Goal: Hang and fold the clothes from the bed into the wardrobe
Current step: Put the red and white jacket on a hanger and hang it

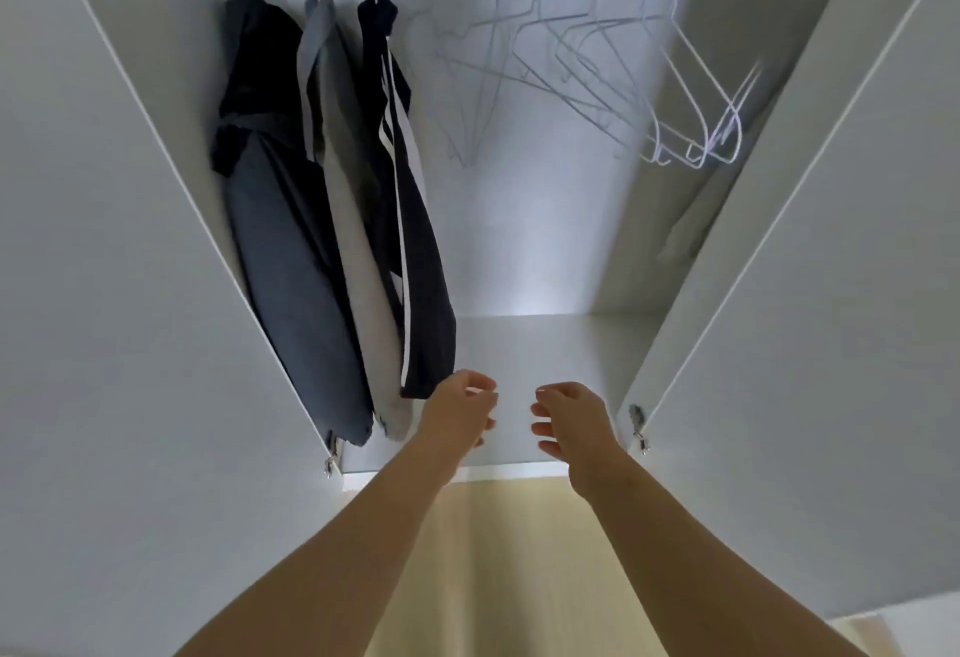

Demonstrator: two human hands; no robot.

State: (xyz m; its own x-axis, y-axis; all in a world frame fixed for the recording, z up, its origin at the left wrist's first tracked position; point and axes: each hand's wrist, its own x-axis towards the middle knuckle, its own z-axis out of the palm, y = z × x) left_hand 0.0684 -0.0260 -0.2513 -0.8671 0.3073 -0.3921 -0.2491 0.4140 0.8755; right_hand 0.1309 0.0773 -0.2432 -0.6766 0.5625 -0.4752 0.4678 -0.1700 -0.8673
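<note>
Over the shelf (550, 350), left hand (460, 412) and right hand (571, 422) hover with loose, empty grips; the left, just beside the striped garment (418, 251), could snag its hem and pull it down.

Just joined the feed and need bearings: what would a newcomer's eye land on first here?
Three dark and grey garments hang bunched at the left of the wardrobe, with a tangle of empty wire hangers to their right. Below, the left hand and right hand reach over the white shelf, both loosely curled and holding nothing.
</note>
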